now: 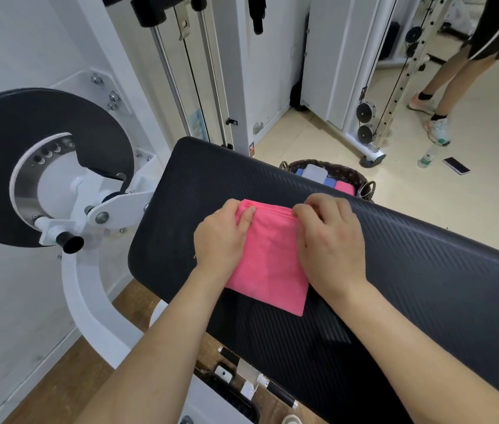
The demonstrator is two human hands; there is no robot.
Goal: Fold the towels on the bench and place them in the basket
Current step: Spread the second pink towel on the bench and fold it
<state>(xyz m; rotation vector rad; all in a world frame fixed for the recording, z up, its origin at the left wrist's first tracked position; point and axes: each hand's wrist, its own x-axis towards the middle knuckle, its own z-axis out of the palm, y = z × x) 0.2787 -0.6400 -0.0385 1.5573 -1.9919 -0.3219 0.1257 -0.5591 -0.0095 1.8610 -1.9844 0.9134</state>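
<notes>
Padding, black and finely ribbed, covers the long tabletop (425,270) that runs slantwise across the room from the near right to the white gym machine. On that machine, to the left, hangs a big black disc (3,179) on a white hub. Off in the far right corner another person's bare legs (444,87) stand on the pale floor.

The pink towel (269,264) lies flat on the tabletop's left half, right in front of the person working. It is a bright coral pink and already folded to a neat, slightly slanted rectangle, with several layers showing stacked along its far edge.

The left hand (220,237) grips the far left corner, thumb laid on top and fingers curled round the edge. The right hand (330,243) pinches the far right corner with bent fingers.

Behind the tabletop, on the floor, sits the dark woven basket (361,179), half hidden by the pad. Inside it are folded towels: a pale grey one (314,172), a blue one (329,182) and a pink one (344,186).

Further off on the floor stand a clear bottle (427,157) and, beside it, a dark phone (456,165).
</notes>
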